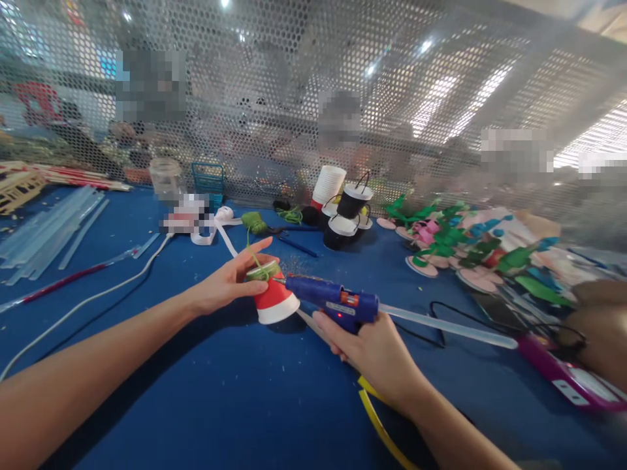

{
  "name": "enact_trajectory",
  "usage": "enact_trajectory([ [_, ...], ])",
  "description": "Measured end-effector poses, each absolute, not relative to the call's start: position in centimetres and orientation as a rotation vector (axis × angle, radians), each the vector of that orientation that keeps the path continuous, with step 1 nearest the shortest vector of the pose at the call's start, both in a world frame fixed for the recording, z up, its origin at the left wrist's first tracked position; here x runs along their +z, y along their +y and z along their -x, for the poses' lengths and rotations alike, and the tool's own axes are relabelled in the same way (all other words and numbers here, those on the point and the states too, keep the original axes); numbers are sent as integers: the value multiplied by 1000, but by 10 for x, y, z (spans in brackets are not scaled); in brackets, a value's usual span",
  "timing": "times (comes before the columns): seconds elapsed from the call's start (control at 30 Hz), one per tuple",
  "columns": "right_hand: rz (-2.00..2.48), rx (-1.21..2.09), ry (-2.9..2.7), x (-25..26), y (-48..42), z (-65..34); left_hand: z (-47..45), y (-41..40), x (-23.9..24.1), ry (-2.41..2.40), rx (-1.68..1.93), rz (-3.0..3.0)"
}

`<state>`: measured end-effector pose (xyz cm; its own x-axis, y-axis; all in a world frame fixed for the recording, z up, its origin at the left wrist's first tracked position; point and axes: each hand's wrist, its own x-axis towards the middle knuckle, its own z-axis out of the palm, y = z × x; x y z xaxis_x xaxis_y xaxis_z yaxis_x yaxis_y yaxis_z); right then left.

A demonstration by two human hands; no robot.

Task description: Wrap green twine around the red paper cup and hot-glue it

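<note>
My left hand (240, 277) grips an upside-down paper cup (274, 301), red with a white band at its wide rim. Green yarn (261, 270) is wound around the cup's narrow end, and a strand runs back to a green yarn ball (254, 222) on the table. In my right hand (375, 346) is a blue hot glue gun (333, 299) with a small red light lit. Its nozzle points at the yarn-wrapped part of the cup; whether it touches cannot be made out. A long translucent glue stick (448, 324) sticks out of its back.
Stacked white cups (328, 185) and black-and-white cups (341, 230) stand at the back. Left lie clear glue sticks (51, 225) and a white cable (105, 290). Right are green craft plants (448, 238) and a purple power strip (563, 378). Yellow strips (379, 424) lie in front; a perforated metal screen (274, 85) rises behind.
</note>
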<state>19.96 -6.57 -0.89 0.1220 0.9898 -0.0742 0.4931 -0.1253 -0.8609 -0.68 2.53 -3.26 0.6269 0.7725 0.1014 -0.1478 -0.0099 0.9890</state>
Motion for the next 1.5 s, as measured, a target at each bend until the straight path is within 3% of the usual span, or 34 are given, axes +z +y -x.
enact_trajectory([
  [1.5, 1852, 979, -1344, -1, -62, -200, 12, 26, -24, 593, 694, -1508],
])
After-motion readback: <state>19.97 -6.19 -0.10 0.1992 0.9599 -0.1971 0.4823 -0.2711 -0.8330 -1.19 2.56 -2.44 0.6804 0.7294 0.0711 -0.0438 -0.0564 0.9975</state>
